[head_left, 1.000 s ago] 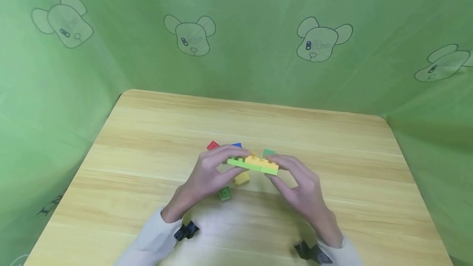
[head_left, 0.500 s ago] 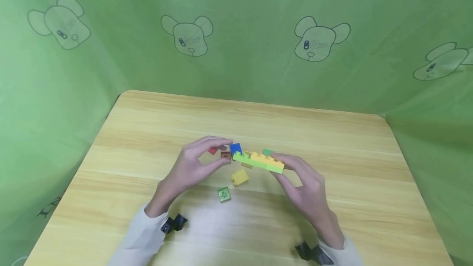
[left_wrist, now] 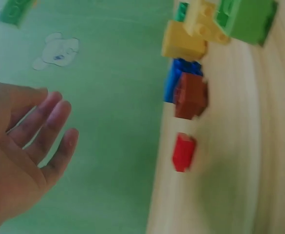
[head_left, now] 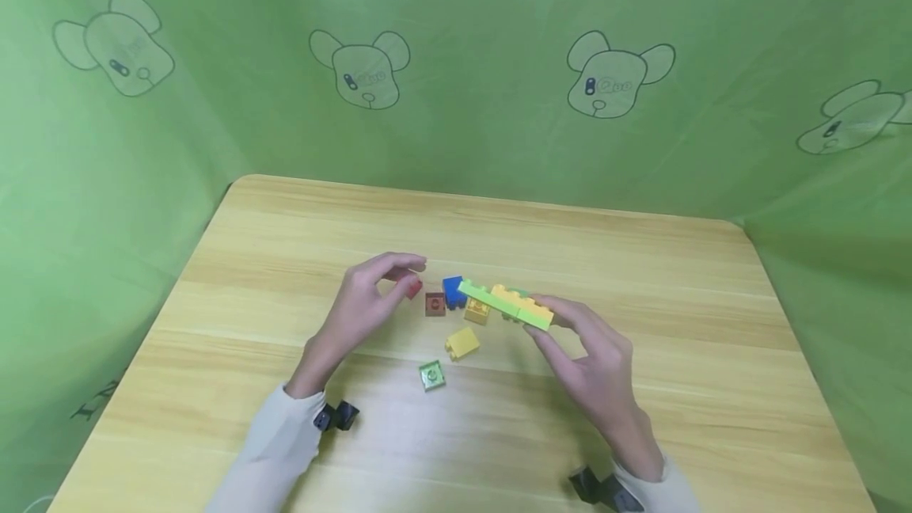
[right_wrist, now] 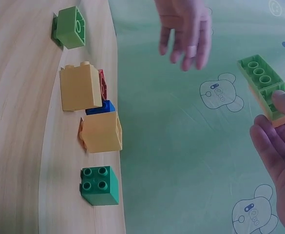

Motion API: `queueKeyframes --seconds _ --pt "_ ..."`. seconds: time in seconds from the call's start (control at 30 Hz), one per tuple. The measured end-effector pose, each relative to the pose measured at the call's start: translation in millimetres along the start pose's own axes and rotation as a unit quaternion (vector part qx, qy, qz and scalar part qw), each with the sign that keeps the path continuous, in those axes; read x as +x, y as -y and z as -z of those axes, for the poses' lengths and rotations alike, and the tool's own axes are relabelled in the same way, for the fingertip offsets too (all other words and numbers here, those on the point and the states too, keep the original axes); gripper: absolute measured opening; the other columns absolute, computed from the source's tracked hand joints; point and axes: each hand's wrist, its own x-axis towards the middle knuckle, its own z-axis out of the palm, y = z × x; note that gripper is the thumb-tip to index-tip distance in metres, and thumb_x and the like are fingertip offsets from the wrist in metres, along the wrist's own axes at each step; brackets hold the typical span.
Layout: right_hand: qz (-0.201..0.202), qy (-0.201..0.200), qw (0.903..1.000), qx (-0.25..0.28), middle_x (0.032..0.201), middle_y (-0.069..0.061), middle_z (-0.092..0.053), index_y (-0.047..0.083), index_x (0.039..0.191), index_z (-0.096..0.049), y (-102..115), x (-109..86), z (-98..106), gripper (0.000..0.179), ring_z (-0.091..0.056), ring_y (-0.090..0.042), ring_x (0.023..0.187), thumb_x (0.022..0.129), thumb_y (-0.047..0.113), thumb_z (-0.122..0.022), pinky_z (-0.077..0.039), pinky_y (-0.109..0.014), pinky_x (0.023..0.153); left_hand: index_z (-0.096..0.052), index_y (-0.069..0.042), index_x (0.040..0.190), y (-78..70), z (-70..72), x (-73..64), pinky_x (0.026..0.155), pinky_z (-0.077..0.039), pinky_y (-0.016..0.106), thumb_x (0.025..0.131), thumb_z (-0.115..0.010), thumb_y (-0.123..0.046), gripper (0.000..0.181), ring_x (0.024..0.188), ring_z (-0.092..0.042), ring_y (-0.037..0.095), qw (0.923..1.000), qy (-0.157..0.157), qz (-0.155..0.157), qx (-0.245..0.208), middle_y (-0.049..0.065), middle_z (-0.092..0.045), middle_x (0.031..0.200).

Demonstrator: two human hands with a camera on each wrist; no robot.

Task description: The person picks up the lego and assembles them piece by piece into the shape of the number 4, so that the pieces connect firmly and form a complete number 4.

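My right hand [head_left: 597, 362] pinches one end of a joined strip of toy building bricks [head_left: 492, 301], light green below and orange-yellow on top, held above the table. In the right wrist view the hollow underside of the green bricks [right_wrist: 264, 78] shows, with the thumb over one end. My left hand [head_left: 362, 299] hovers over the left of the pile, fingers loosely bent and holding nothing. Beneath it, apart from the fingers in the left wrist view, lies a small red brick [left_wrist: 183, 152], partly hidden by the thumb in the head view.
On the wooden table [head_left: 321, 216] lie a brown brick [head_left: 435, 304], a blue brick [head_left: 453, 291], an orange-yellow brick [head_left: 476, 310], a yellow brick [head_left: 464, 343] and a clear-looking green brick [head_left: 431, 375]. A dark green brick [right_wrist: 101, 187] lies under the strip. Green cloth [head_left: 484, 149] hangs behind.
The left hand has let go of the strip and moved left to above the red brick. The right hand has shifted slightly right with the strip, uncovering the brown and blue bricks.
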Motion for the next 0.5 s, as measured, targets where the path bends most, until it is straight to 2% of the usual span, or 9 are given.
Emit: queueKeyframes --seconds 0.13,0.23,0.5 --pt "-0.002 -0.001 1.0000 0.001 0.104 -0.021 -0.076 -0.011 0.108 -0.072 -0.2 -1.1 0.3 0.043 -0.073 -0.013 0.097 0.102 0.032 -0.069 -0.058 -0.018 0.087 -0.071 -0.001 0.122 12.1 -4.2 2.1 0.087 -0.062 0.036 0.094 -0.070 0.005 0.028 0.094 -0.073 0.025 0.9984 0.006 0.053 0.021 0.011 -0.075 0.113" --pt "-0.003 -0.001 1.0000 0.001 0.104 -0.021 -0.076 -0.011 0.108 -0.072 -0.6 -1.7 0.4 0.043 -0.073 -0.014 0.097 0.102 0.031 -0.069 -0.058 -0.018 0.087 -0.072 -0.001 0.120 20.2 -7.5 3.7 0.088 -0.062 0.035 0.094 -0.070 0.006 0.027 0.095 -0.073 0.023 0.9965 0.008 0.075 0.035 0.012 -0.075 0.112" --pt "-0.008 0.004 0.9999 0.012 0.104 -0.022 -0.075 -0.012 0.110 -0.071 -2.2 -4.0 0.6 0.043 -0.072 -0.009 0.101 0.102 0.031 -0.069 -0.058 -0.018 0.087 -0.072 0.002 0.118 32.2 -12.1 6.5 0.088 -0.062 0.036 0.094 -0.069 0.006 0.024 0.096 -0.072 0.025 0.9931 0.031 0.100 0.054 0.017 -0.075 0.110"
